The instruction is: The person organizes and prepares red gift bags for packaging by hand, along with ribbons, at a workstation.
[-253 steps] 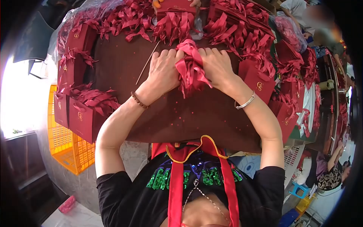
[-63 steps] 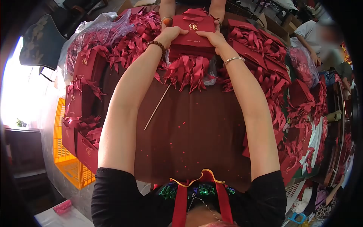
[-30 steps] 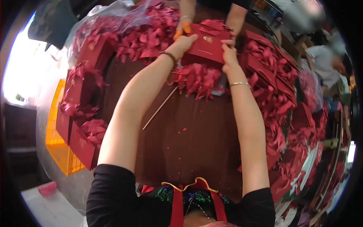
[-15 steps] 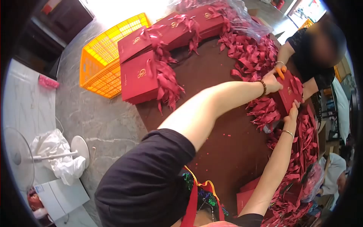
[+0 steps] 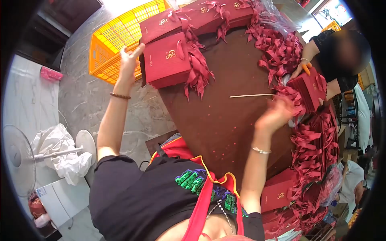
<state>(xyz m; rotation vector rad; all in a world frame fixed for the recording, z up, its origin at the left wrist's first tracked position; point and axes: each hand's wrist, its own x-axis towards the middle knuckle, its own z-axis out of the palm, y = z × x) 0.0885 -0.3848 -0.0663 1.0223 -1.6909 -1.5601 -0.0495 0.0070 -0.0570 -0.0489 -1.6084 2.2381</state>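
Beside a stack of red bags with gold print, my left hand is raised with its fingers apart and nothing in them. My right hand is smeared by motion near red ribbons on the right. A thin pale stick reaches toward its fingers; whether the hand touches it is unclear. Just beyond, a co-worker's two hands hold another stack of red bags; an orange cover shows on one finger.
The brown table has more red bags at its near right, and ribbons along its right edge. A yellow crate stands at the far left. A fan and white plastic are lower left.
My left hand has left the co-worker's bags and swung to the left stack. My right hand has come off the bags and moved left. The stick now shows, and the view has shifted.
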